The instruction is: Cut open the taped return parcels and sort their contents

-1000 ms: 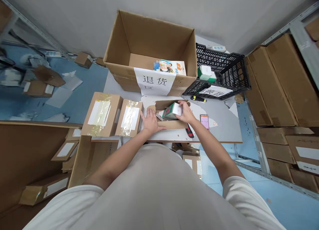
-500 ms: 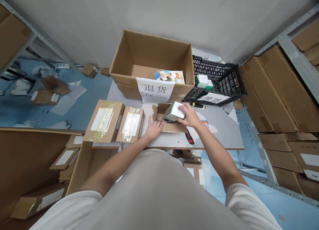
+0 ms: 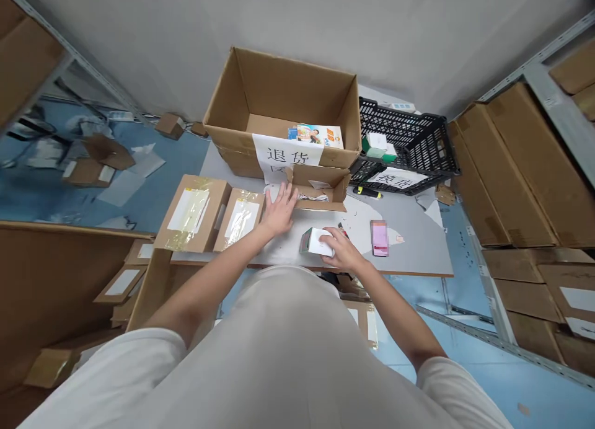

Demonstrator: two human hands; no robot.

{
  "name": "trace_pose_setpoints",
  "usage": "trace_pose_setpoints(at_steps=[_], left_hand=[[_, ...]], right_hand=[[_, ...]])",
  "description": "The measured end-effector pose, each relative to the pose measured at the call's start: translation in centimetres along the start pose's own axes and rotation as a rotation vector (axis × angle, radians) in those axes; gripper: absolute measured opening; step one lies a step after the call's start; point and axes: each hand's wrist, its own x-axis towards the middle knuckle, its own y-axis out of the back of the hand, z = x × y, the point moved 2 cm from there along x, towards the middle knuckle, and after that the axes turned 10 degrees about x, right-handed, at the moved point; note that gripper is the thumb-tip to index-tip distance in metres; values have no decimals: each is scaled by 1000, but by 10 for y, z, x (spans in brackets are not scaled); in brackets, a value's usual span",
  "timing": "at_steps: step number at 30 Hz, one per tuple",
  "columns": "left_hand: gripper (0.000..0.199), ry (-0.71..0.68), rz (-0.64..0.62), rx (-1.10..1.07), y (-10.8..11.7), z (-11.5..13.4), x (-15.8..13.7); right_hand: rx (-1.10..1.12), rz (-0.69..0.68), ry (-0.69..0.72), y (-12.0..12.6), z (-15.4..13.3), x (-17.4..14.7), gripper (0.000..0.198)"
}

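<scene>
In my right hand is a small white-and-green box, gripped by its sides near the table's front edge. My left hand lies with fingers spread against the left end of an opened cardboard box, which has crumpled paper inside. That cardboard box stands just in front of the large carton. Partly hidden behind my right hand is a utility knife. A phone with a pink screen lies to the right of that hand.
Two taped parcels stand on the left of the table. A large open carton and a black plastic crate, both with paper signs, line the back. A yellow-black marker lies before the crate. Shelves with cartons flank the right.
My right hand has lifted the white-and-green box out of the cardboard box and brought it toward me. My left hand and the cardboard box have moved back toward the large carton.
</scene>
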Motion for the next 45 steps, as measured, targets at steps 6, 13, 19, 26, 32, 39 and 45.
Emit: trace_pose_setpoints(at_steps=[6, 13, 19, 26, 32, 39, 45], left_hand=[[113, -126, -115, -492, -29, 24, -56], [81, -54, -36, -649, -60, 32, -35], [75, -47, -73, -615, -60, 27, -41], [67, -19, -64, -593, -63, 28, -38], [69, 14, -91, -618, -62, 28, -43], [74, -4, -74, -637, -66, 31, -40], [89, 18, -39, -643, -72, 26, -45]], right_hand=[[39, -76, 25, -30, 29, 20, 47], [-28, -226, 78, -15, 26, 34, 67], [-159, -430, 108, -12, 1, 63, 57], [-110, -288, 95, 11, 1, 55, 46], [-214, 66, -109, 14, 18, 4, 41], [-300, -206, 38, -5, -2, 16, 35], [-264, -155, 12, -17, 2, -3, 46]])
